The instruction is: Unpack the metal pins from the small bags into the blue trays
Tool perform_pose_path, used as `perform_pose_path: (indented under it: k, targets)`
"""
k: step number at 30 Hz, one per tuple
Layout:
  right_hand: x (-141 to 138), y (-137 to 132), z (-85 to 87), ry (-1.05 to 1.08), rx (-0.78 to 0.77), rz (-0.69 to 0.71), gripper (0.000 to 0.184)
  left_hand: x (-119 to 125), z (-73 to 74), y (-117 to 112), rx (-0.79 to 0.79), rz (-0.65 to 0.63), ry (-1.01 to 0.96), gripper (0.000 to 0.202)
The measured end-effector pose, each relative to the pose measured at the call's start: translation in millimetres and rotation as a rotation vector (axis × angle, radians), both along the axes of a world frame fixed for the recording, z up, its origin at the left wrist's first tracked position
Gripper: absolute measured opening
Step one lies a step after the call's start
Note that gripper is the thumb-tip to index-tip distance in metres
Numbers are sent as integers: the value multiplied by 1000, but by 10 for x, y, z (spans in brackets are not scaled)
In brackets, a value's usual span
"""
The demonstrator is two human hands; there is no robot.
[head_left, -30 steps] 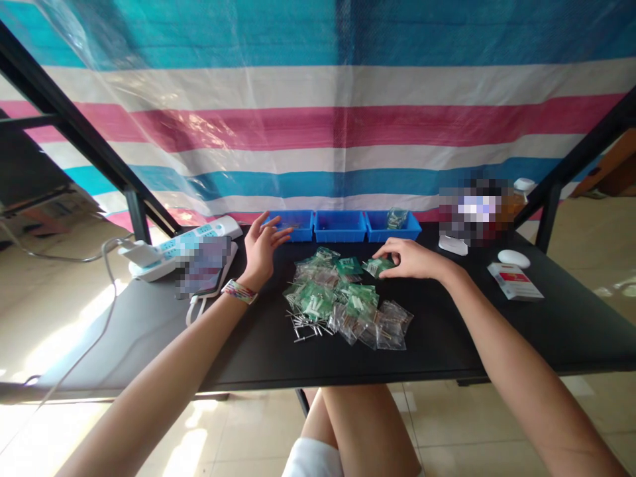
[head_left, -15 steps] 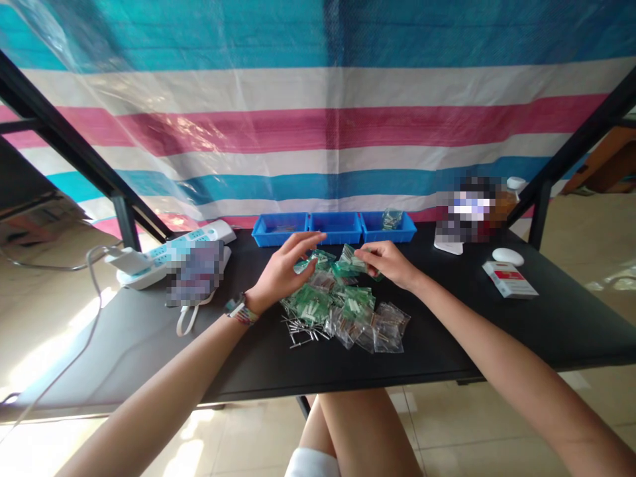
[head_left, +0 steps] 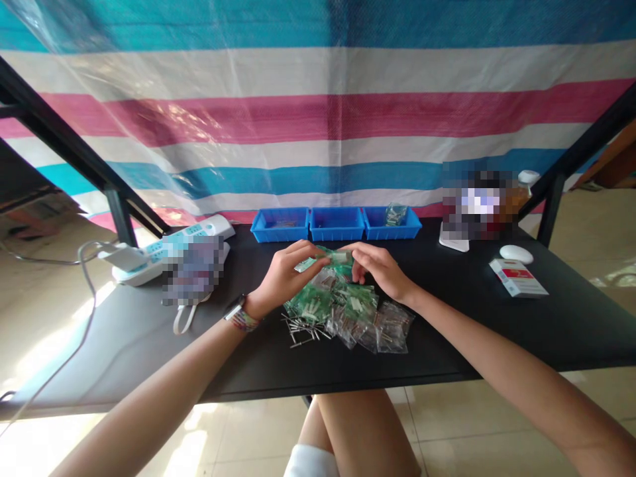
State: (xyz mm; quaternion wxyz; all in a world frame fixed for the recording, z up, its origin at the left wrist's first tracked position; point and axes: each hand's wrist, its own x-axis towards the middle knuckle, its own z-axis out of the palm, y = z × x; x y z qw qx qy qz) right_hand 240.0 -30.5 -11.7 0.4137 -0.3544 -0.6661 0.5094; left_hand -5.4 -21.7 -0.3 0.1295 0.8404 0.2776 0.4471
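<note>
A small green plastic bag with pale pieces inside is stretched between my two hands, just above the far side of the pile. My left hand pinches its left side between thumb and fingers. The right side is gripped by my right hand, its fingers bent around the edge. Beneath them lie more green bags, several clear bags of metal pins, and loose silvery pins at the near left of the pile.
Three blue bins stand in a row behind the pile; a small bag lies in the right one. A power strip and a blurred device are on the left. A small box and a white oval object lie right.
My left hand has closed in from above the pile onto the green bag. My right hand has lifted and turned the bag between both hands. The view has tilted slightly downward.
</note>
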Motion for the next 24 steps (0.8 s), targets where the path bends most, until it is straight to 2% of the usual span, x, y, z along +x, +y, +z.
perform_pose_path:
  k: [3, 6, 9, 11, 15, 17, 21, 24]
  targets:
    - [-20, -14, 10, 37, -23, -1, 48, 10, -10, 0, -125, 33, -20, 23]
    - [-62, -13, -22, 62, -34, -21, 40, 15, -51, 5, -259, 21, -48, 25]
    - [-80, 9, -55, 107, -60, -43, 39, 9, -99, 14, -349, -82, -109, 51]
    - [-72, 32, -62, 141, -78, -56, 39, 0, -112, 22, -306, -120, -103, 54]
    - [-48, 57, -48, 192, -109, -69, 40, -20, -85, 32, -8, -16, 34, 44]
    - [-47, 46, -38, 192, -129, -39, 41, -31, -65, 30, 71, 6, 102, 38]
    - [-51, 6, -40, 122, -124, 33, 42, -55, -64, 39, 81, -28, 150, 25]
    - [-43, 0, -67, 86, -53, -32, 40, -57, -88, 53, 23, -16, 84, 14]
